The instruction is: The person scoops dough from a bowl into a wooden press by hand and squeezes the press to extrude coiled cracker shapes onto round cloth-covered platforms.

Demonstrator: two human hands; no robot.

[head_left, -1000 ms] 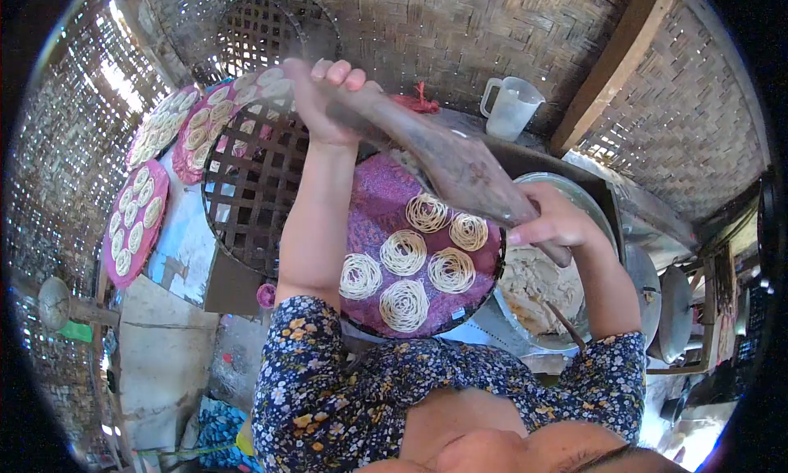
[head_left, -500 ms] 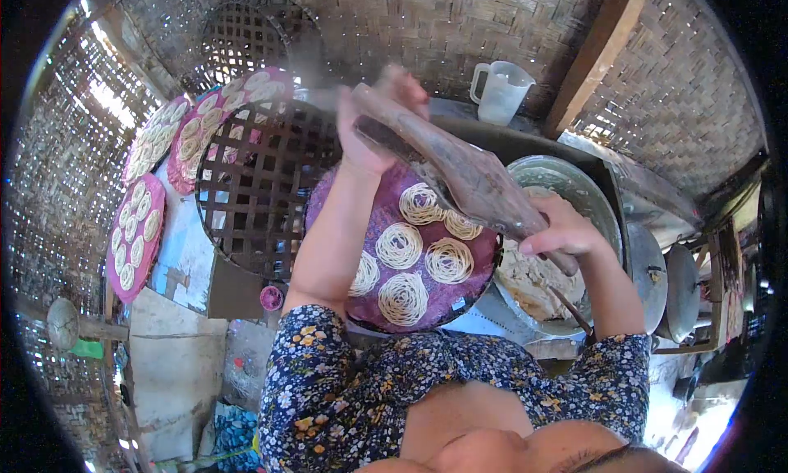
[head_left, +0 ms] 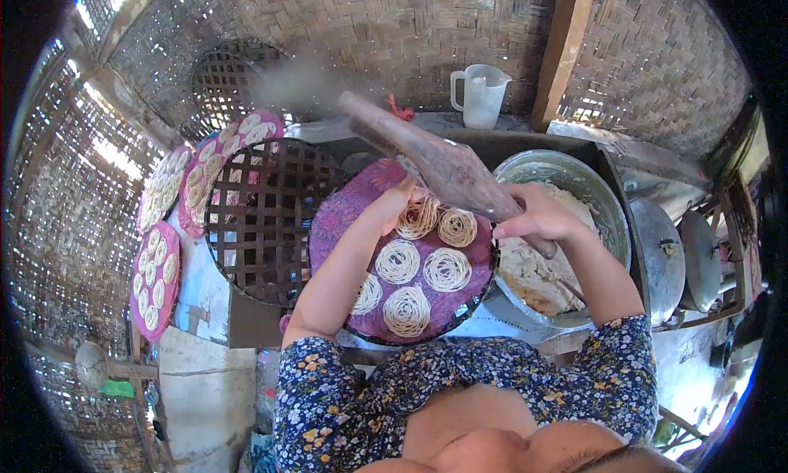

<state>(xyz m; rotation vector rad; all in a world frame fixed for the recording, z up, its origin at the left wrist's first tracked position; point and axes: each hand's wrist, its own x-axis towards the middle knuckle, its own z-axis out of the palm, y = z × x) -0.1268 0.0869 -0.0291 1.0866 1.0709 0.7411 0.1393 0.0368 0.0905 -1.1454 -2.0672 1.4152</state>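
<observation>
A long, worn wooden noodle press (head_left: 447, 165) slants across the middle of the view above a round tray with purple patterned cloth (head_left: 349, 219). My right hand (head_left: 538, 214) is wrapped around its near right end. Beneath the press, my left hand (head_left: 398, 204) reaches in beside a noodle coil (head_left: 417, 219) that lies in shadow; the press partly hides its fingers. Several pale noodle coils rest on the cloth, among them one at the front (head_left: 406, 311) and one at the right (head_left: 447, 270).
At right stands a large metal basin (head_left: 614, 219) holding pale dough (head_left: 533, 280). Behind is a plastic measuring jug (head_left: 484, 95). Left are a dark woven rack (head_left: 263, 227) and pink trays of coils (head_left: 156, 280). Metal lids (head_left: 657, 255) lean far right.
My left hand has come off the far end of the press and moved down and nearer, beneath it. My right hand keeps its hold, and the view has shifted slightly.
</observation>
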